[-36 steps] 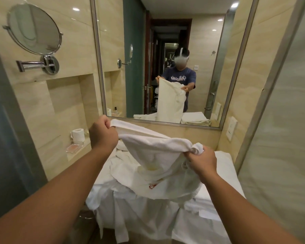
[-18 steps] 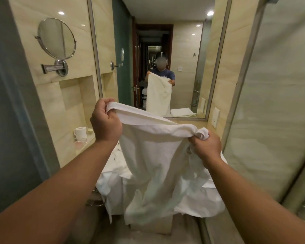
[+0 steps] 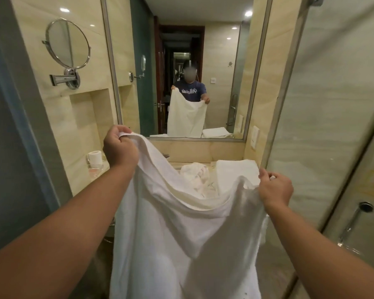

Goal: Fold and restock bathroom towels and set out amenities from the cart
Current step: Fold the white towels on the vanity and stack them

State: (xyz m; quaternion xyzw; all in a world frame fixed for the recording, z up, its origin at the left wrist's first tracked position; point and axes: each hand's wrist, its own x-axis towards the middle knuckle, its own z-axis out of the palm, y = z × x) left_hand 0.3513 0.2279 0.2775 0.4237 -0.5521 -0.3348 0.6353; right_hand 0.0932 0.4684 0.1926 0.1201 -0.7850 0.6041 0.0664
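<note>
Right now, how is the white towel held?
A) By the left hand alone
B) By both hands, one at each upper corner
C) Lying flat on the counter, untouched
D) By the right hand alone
B: the left hand and the right hand each grip an upper corner of the white towel, which hangs between them.

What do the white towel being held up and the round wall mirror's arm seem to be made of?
Towel: probably cotton terry with a matte white finish; it drapes softly and creases. Mirror arm: likely chrome-plated metal, polished; it shows bright reflections.
</note>
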